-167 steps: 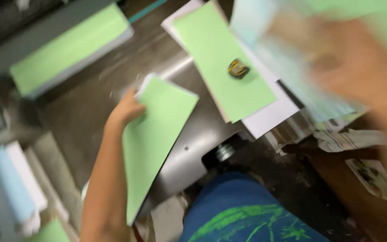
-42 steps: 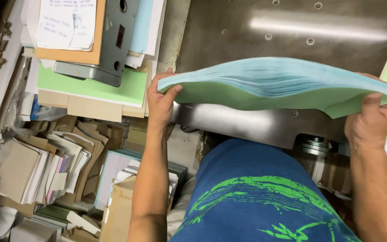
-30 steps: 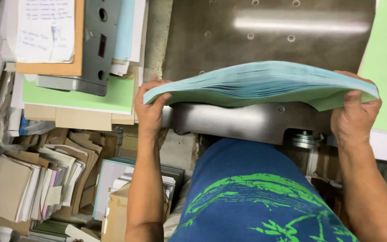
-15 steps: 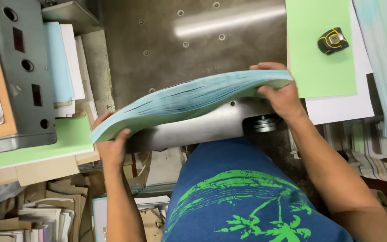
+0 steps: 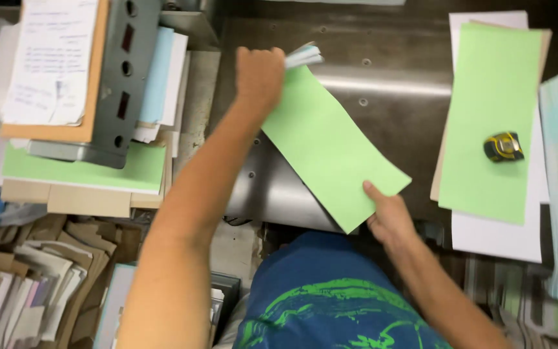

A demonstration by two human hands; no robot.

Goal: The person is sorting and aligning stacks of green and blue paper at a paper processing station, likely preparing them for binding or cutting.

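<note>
1. Where the green paper stack [image 5: 330,145] lies slantwise on the steel counter [image 5: 389,90], its long axis is seen running from 11 o'clock to 5 o'clock.
2. Its far end is clamped by the left hand [image 5: 259,72]; its near corner is pinched by the right hand [image 5: 387,216], the nearer one.
3. The sheets are thin, matte and bendable, fanned bluish at the far edge.
4. A tape measure [image 5: 504,147] rests on another green sheet [image 5: 489,110] at 3 o'clock.
</note>
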